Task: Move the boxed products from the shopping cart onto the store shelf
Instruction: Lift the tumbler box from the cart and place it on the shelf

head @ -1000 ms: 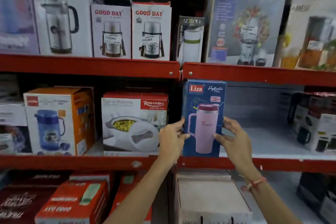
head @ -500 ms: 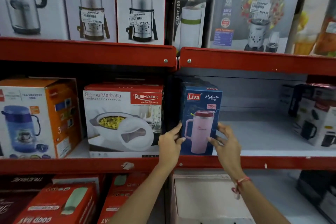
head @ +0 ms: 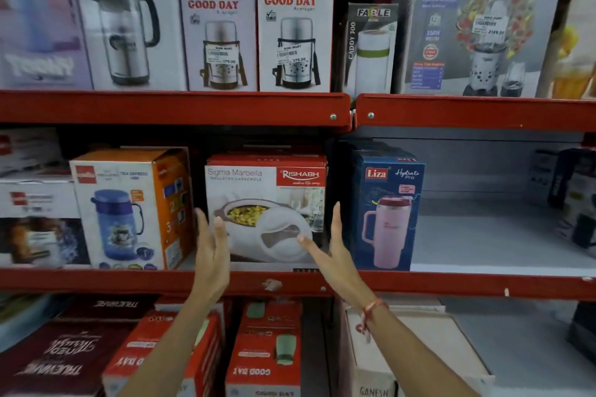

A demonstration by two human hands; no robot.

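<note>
Both hands are up in front of the middle shelf (head: 451, 284), and both are empty. The left hand (head: 211, 250) and the right hand (head: 327, 248) face each other, palms inward, fingers spread wide and pointing up, holding nothing. Between them, behind on the shelf, sits the white Rishabh casserole box (head: 266, 206), and neither hand touches it as far as I can tell.

The blue Liza tumbler box (head: 387, 213) stands upright at the left end of the grey shelf bay, its front close to the red front edge, picture side out. That reads as deliberate: face forward so a shopper sees the pink mug, tucked hard against the bay's left side so the row can grow rightward. More blue boxes look stacked behind it, though it's dim back there.

To the right of it the grey shelf runs bare toward some dark boxes (head: 574, 203) at the far right edge. The cart isn't in sight. I'd judge this box is placed and the hands free for the next one.
</note>
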